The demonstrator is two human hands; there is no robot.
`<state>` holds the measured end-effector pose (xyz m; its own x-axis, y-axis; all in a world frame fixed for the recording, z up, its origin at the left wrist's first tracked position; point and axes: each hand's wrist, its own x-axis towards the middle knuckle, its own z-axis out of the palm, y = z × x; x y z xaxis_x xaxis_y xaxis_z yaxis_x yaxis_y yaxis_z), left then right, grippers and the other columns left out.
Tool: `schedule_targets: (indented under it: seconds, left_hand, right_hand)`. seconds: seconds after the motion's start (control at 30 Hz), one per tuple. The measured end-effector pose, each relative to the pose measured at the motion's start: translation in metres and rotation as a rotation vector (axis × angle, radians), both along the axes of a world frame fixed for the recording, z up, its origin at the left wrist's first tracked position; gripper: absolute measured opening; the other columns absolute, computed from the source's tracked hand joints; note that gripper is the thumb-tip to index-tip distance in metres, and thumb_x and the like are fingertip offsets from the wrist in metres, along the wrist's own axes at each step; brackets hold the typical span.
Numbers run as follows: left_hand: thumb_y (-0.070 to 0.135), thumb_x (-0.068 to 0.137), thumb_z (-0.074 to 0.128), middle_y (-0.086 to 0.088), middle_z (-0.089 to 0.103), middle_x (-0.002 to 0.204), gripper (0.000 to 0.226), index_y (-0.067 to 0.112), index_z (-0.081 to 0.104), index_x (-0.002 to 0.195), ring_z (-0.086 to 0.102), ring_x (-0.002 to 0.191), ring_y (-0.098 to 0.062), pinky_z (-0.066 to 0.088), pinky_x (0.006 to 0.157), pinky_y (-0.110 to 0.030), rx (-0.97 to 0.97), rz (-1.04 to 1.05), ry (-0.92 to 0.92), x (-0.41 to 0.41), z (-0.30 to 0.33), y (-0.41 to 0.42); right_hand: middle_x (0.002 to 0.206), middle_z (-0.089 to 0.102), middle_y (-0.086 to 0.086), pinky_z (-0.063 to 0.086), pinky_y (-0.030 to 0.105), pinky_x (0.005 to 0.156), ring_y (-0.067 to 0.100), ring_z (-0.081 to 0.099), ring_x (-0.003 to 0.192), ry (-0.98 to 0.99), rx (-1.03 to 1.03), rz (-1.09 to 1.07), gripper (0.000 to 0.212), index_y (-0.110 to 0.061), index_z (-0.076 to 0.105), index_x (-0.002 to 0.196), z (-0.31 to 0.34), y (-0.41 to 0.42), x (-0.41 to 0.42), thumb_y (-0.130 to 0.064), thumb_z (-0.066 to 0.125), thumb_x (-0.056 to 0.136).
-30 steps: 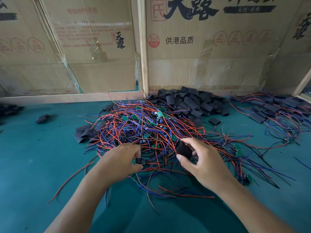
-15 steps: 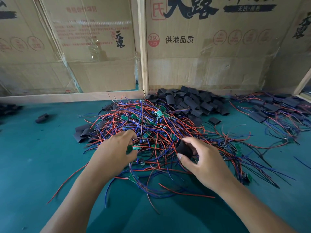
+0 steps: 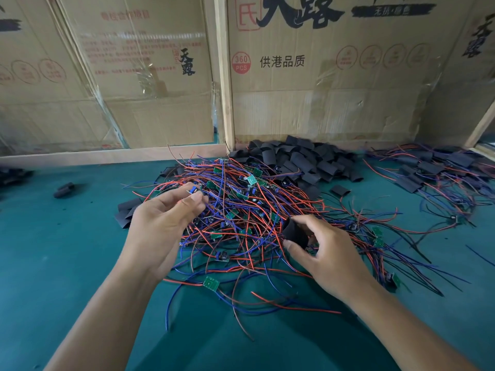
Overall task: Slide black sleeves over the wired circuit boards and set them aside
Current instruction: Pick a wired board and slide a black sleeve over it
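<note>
A tangled heap of small green circuit boards with red and blue wires (image 3: 249, 210) covers the middle of the green table. My left hand (image 3: 163, 220) is raised over the heap's left side and pinches one wired circuit board (image 3: 193, 190) between thumb and fingertips. My right hand (image 3: 329, 253) grips an open black sleeve (image 3: 294, 232) at the heap's right side, its mouth turned toward the left. Behind the heap lies a pile of loose black sleeves (image 3: 300, 162).
Sleeved boards with wires (image 3: 434, 172) lie at the far right. A few flat sleeves (image 3: 126, 210) sit left of the heap, and one stray sleeve (image 3: 64, 189) further left. Taped cardboard boxes (image 3: 321, 76) and a wooden post (image 3: 223, 76) wall off the back.
My left hand has lifted from the near edge of the heap, up and away from me, bringing a wired board with it. My right hand has kept the sleeve nearly still.
</note>
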<state>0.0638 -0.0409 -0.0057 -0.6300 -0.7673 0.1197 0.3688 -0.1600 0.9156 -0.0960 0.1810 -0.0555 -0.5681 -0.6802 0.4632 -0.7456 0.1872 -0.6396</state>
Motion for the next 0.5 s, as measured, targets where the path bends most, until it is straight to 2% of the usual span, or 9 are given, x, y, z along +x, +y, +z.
schedule_targets:
  seconds: [0.07, 0.2, 0.37, 0.43, 0.5]
  left_hand:
    - [0.009, 0.078, 0.070, -0.010, 0.071, 0.101, 0.029, -0.003, 0.069, 0.104, 0.071, 0.088, -0.018, 0.055, 0.082, -0.020, -0.001, -0.045, 0.073, 0.002, 0.002, 0.000]
    - [0.007, 0.083, 0.067, -0.012, 0.067, 0.112, 0.032, 0.001, 0.067, 0.115, 0.069, 0.093, -0.017, 0.053, 0.086, -0.020, -0.143, -0.063, 0.173, 0.007, 0.011, 0.003]
    - [0.023, 0.068, 0.088, -0.008, 0.062, 0.136, 0.071, 0.015, 0.058, 0.131, 0.071, 0.095, -0.019, 0.054, 0.088, -0.024, -0.216, -0.086, 0.264, 0.012, 0.021, 0.009]
    - [0.029, 0.067, 0.091, -0.009, 0.064, 0.133, 0.070, 0.014, 0.061, 0.128, 0.070, 0.096, -0.018, 0.054, 0.091, -0.026, -0.257, -0.088, 0.234, 0.013, 0.024, 0.010]
    - [0.038, 0.067, 0.091, -0.009, 0.071, 0.117, 0.062, 0.015, 0.069, 0.120, 0.068, 0.096, -0.022, 0.052, 0.098, -0.031, -0.327, -0.073, 0.138, 0.013, 0.023, 0.012]
  right_hand:
    - [0.093, 0.058, -0.032, 0.038, 0.001, 0.071, -0.014, 0.054, 0.090, -0.021, -0.007, -0.007, 0.032, -0.026, 0.064, 0.119, 0.001, 0.000, 0.001, -0.026, 0.075, 0.088]
    - [0.100, 0.057, -0.030, 0.038, 0.000, 0.071, -0.016, 0.052, 0.090, -0.040, -0.029, -0.018, 0.032, -0.033, 0.061, 0.118, 0.004, 0.001, 0.001, -0.024, 0.074, 0.089]
    - [0.098, 0.057, -0.030, 0.036, 0.000, 0.070, -0.016, 0.051, 0.086, -0.046, 0.002, -0.026, 0.030, -0.028, 0.064, 0.117, 0.002, -0.001, 0.000, -0.025, 0.073, 0.089]
    - [0.099, 0.058, -0.028, 0.037, 0.001, 0.071, -0.013, 0.051, 0.088, -0.045, 0.022, -0.019, 0.029, -0.028, 0.064, 0.118, 0.002, -0.002, -0.001, -0.026, 0.072, 0.090]
    - [0.098, 0.059, -0.027, 0.038, 0.004, 0.071, -0.009, 0.053, 0.088, -0.053, 0.032, -0.016, 0.028, -0.031, 0.064, 0.117, 0.003, -0.002, 0.000, -0.027, 0.072, 0.090]
